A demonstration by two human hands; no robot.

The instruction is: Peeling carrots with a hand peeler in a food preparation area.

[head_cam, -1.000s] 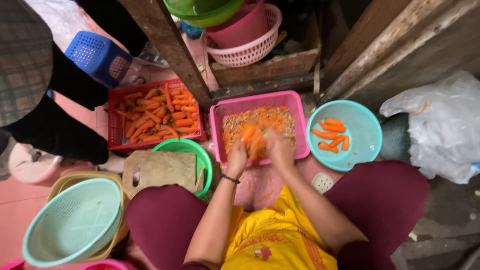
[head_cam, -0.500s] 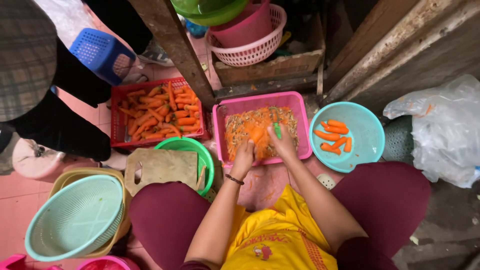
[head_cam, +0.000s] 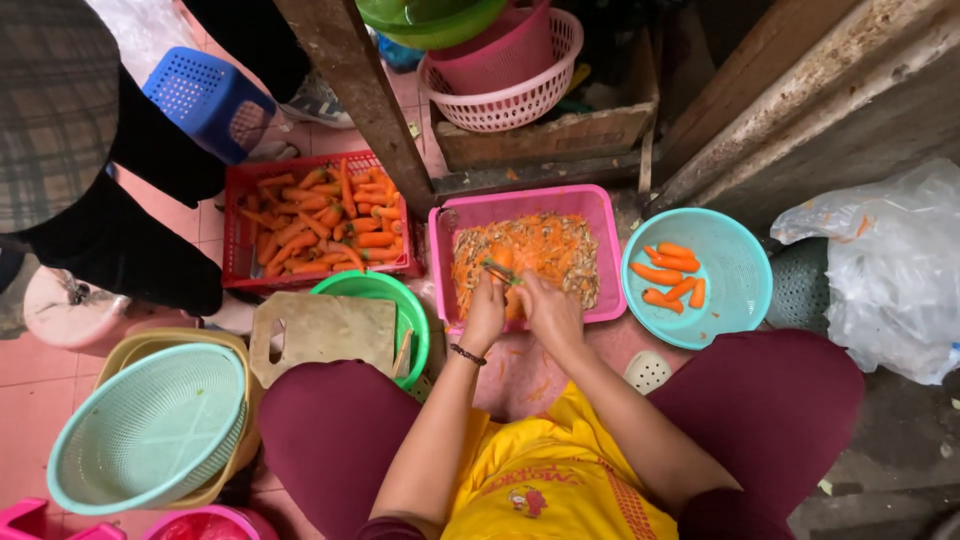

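Both my hands work over a pink rectangular basket (head_cam: 600, 215) full of orange carrot peelings. My left hand (head_cam: 486, 312) grips a carrot (head_cam: 503, 260) that pokes up from its fingers. My right hand (head_cam: 545, 308) holds a small green peeler (head_cam: 497, 271) against that carrot. A red crate (head_cam: 238, 232) of unpeeled carrots sits to the left. A teal round basket (head_cam: 735, 270) on the right holds several peeled carrots (head_cam: 668, 273).
A wooden cutting board (head_cam: 325, 330) lies on a green bowl (head_cam: 412, 312). A teal colander (head_cam: 150, 430) sits at lower left. Another person in dark trousers (head_cam: 120, 240) stands beside a blue stool (head_cam: 205, 100). A wooden post (head_cam: 365, 95), stacked pink baskets (head_cam: 510, 75) and a plastic bag (head_cam: 890, 270) are close by.
My hands have drawn slightly toward me over the pink basket, and the peeler has shifted along the carrot. The view has tilted a little.
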